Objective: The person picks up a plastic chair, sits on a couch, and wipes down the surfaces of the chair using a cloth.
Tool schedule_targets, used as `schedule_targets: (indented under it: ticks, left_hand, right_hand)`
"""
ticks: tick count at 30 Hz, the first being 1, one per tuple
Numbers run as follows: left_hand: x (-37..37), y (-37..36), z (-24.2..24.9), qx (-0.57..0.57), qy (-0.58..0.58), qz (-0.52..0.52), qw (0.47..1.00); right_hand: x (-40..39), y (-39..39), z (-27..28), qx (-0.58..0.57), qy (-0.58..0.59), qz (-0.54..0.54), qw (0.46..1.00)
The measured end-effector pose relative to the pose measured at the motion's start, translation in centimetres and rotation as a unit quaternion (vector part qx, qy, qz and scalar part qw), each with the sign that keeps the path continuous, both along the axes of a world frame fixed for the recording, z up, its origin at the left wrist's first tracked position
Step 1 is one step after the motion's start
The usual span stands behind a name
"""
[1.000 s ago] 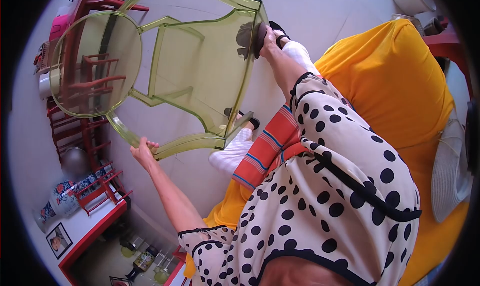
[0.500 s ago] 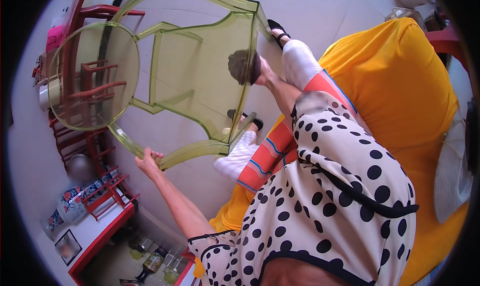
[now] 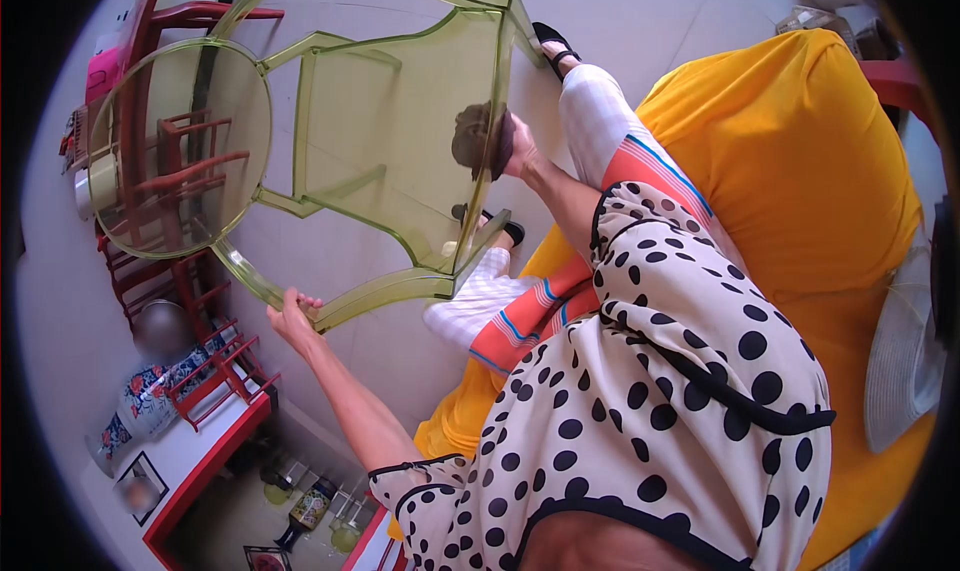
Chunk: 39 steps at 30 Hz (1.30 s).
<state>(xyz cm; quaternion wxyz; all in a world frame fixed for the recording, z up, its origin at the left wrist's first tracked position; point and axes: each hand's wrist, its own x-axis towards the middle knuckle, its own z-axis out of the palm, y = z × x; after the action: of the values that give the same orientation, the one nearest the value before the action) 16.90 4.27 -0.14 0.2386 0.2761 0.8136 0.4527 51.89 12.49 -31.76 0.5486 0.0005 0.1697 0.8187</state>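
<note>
A see-through yellow-green plastic chair (image 3: 400, 91) with a round backrest (image 3: 180, 146) stands in front of my knees. My left hand (image 3: 296, 318) has its fingers around the chair's armrest on the lower side of the view. In my right hand (image 3: 518, 147) is a bunched dark brown cloth (image 3: 474, 141), pressed at the front edge of the seat. Part of the cloth shows through the clear plastic. My feet in black shoes (image 3: 555, 51) are on either side of the chair's front.
Behind the chair stand dark red wooden chairs (image 3: 180, 181). A red-edged white counter (image 3: 215, 421) at lower left bears a blue-and-white patterned vase (image 3: 145, 406) and a framed picture (image 3: 140, 491). Yellow fabric (image 3: 790, 161) covers the seat under me; a pale hat (image 3: 900, 361) lies at right.
My right hand and the cloth have shifted slightly down the view along the seat's front edge. My left hand keeps its place on the armrest. The whole view has drifted a little.
</note>
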Motion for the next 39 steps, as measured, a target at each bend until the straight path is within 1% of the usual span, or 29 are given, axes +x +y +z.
schedule_targets:
  ticks: [3,6,7,9,10,12,13,15,16,17,18,20,21,22,23,25,28,29,31,32,33,34,35,36,37,38,39]
  left_hand:
    - [0.0,-0.2,-0.2,0.007,0.002,0.002,1.0]
    - [-0.1,-0.1,-0.3,0.011,0.008,-0.005,1.0]
    - [0.0,-0.2,-0.3,0.014,0.011,-0.004,1.0]
    - [0.2,-0.2,-0.3,0.018,0.014,-0.005,1.0]
    - [0.2,-0.3,-0.4,0.017,0.016,-0.006,1.0]
    - [0.0,-0.1,-0.5,0.018,0.021,-0.011,1.0]
    - [-0.3,0.3,-0.7,0.019,0.018,-0.015,1.0]
    - [-0.9,0.3,-1.0,0.018,0.014,-0.015,1.0]
    - [-1.0,0.2,-1.1,0.016,0.013,-0.02,1.0]
    - [-1.1,0.3,-1.1,0.014,0.012,-0.024,1.0]
    - [-1.2,0.4,-1.0,0.011,0.013,-0.028,0.999]
    - [-0.6,0.4,-0.7,0.01,0.01,-0.021,1.0]
    - [-0.5,0.5,-0.8,0.01,0.008,-0.017,1.0]
    - [-0.9,0.6,-1.3,0.023,0.011,-0.021,0.999]
    - [-1.8,0.7,-2.1,0.036,0.016,-0.023,0.999]
    - [-2.3,0.7,-2.4,0.052,0.021,-0.026,0.998]
    - [-1.9,0.5,-2.2,0.048,0.019,-0.029,0.998]
    - [-1.4,0.4,-1.9,0.047,0.019,-0.029,0.998]
    - [-1.1,0.2,-2.0,0.047,0.021,-0.028,0.998]
    - [-1.1,0.2,-2.0,0.05,0.024,-0.027,0.998]
    - [-1.2,0.2,-2.1,0.052,0.028,-0.025,0.998]
    - [-1.2,0.3,-2.2,0.054,0.026,-0.023,0.998]
    - [-1.1,0.2,-2.2,0.055,0.025,-0.021,0.998]
    - [-0.9,0.2,-2.1,0.057,0.024,-0.018,0.998]
    - [-0.3,0.3,-1.9,0.05,0.032,-0.025,0.998]
    - [-0.2,-0.1,-1.4,0.044,0.039,-0.017,0.998]
    - [0.4,-0.1,-1.1,0.033,0.043,-0.019,0.998]
  right_hand:
    - [2.6,2.7,1.0,-0.058,-0.085,-0.065,0.993]
    - [5.2,6.5,2.7,-0.173,-0.208,-0.082,0.959]
    - [5.6,8.1,1.2,-0.214,-0.258,-0.113,0.935]
    - [8.0,10.4,4.8,-0.343,-0.333,-0.118,0.87]
    - [8.8,11.1,5.6,-0.348,-0.417,-0.087,0.835]
    - [10.0,10.8,6.8,-0.35,-0.562,-0.005,0.75]
    - [9.8,9.3,9.1,-0.329,-0.611,0.005,0.72]
    - [7.7,8.2,8.0,-0.289,-0.696,-0.032,0.656]
    - [6.7,6.4,8.6,-0.215,-0.725,-0.095,0.647]
    - [5.7,4.7,9.4,-0.162,-0.727,-0.157,0.649]
    - [5.2,3.2,10.1,-0.119,-0.732,-0.155,0.652]
    - [3.6,0.4,10.3,-0.075,-0.773,-0.154,0.611]
    - [3.2,-1.7,11.3,0.008,-0.81,-0.164,0.563]
    - [2.8,-3.8,12.7,0.091,-0.85,-0.154,0.496]
    - [1.8,-5.2,12.9,0.132,-0.864,-0.175,0.454]
    - [1.4,-5.8,12.9,0.255,-0.917,-0.123,0.282]
    - [1.3,-4.0,12.9,0.366,-0.907,-0.196,0.073]
    - [1.3,-2.7,13.0,0.377,-0.902,-0.196,0.07]
    - [1.9,0.0,13.3,0.381,-0.891,-0.23,0.086]
    - [2.1,1.9,12.9,0.373,-0.897,-0.226,0.064]
    - [2.5,3.9,12.9,0.367,-0.902,-0.219,0.062]
    - [2.8,6.2,12.5,0.356,-0.905,-0.228,0.049]
    - [3.2,8.1,12.7,0.344,-0.914,-0.212,0.029]
    - [3.6,9.9,12.9,0.33,-0.925,-0.187,0.034]
    - [3.9,11.9,11.9,0.313,-0.928,-0.204,0.012]
    - [4.3,13.0,12.3,0.333,-0.923,-0.181,0.058]
    - [4.4,13.0,12.5,0.335,-0.919,-0.198,0.053]
